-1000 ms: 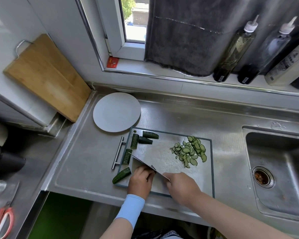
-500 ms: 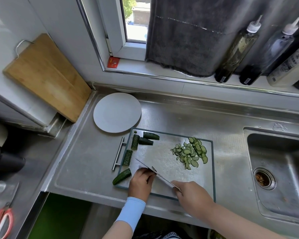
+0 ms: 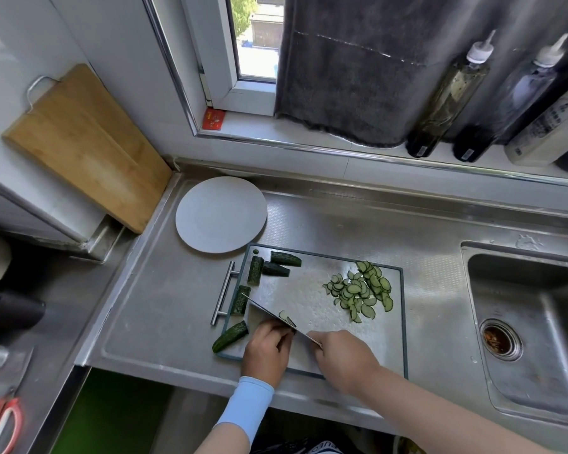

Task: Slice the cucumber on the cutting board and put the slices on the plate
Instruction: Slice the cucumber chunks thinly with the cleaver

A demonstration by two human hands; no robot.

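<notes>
The right hand grips the flat steel knife, blade running lower right to upper left; the left hand curls its fingers onto a mostly hidden green cucumber piece.

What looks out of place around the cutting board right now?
One cucumber piece at the near-left corner straddles the edge of the cutting board, its outer end over the counter, so it may roll off. The slice pile lies fully on the board. Nothing looks spilled or damaged.

steel counter, sink right, daylit window.
</notes>
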